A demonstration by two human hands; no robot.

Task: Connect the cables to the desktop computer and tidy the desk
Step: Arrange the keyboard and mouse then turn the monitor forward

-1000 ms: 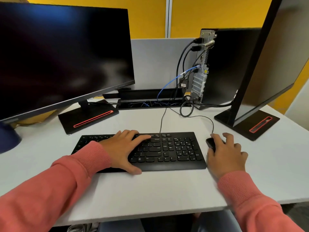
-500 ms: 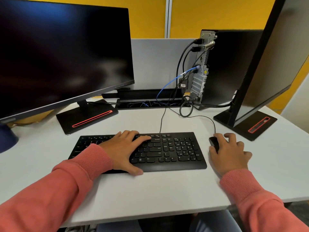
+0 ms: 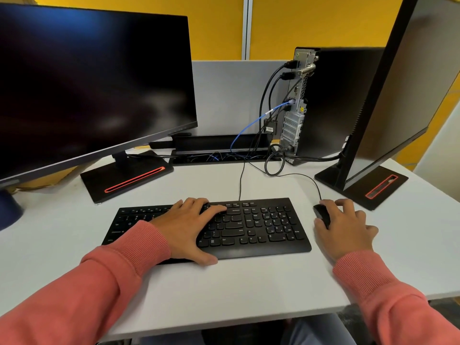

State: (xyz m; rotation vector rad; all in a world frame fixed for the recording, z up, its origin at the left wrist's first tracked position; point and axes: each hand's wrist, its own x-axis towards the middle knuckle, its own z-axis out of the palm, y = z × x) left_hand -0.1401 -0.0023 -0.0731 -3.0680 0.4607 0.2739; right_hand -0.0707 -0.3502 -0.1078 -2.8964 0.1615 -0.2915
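From the head camera, a pale grey surface (image 3: 249,282) carries a black keyboard (image 3: 261,227) near its middle. The left hand (image 3: 189,227) lies flat on the keyboard's middle, fingers straight and spread over the keys, thumb along the front edge; it grips nothing. Just right of the keyboard sits a black mouse (image 3: 321,215). The right hand (image 3: 346,227) rests over the mouse with its fingers curled round it, so only the mouse's left side shows. Both arms wear salmon-pink sleeves (image 3: 112,282).

A thin keyboard cable (image 3: 240,185) runs back from the keyboard's rear edge toward a black cable tray (image 3: 219,143) at the rear of the surface. The mouse cable (image 3: 298,175) curves back from the mouse to a loop near the foot of the desktop computer (image 3: 336,100). This black tower stands upright at the back right, its rear panel turned toward the left. Several black cables (image 3: 263,100) and a blue network cable (image 3: 251,125) are plugged into that panel and drop into the tray.

A large dark monitor (image 3: 87,83) stands at the left on a flat black base with a red slot. A second monitor (image 3: 398,83) stands at the right, seen from behind and edge-on, on a like base. A yellow wall (image 3: 323,21) stands behind a grey partition (image 3: 229,95).
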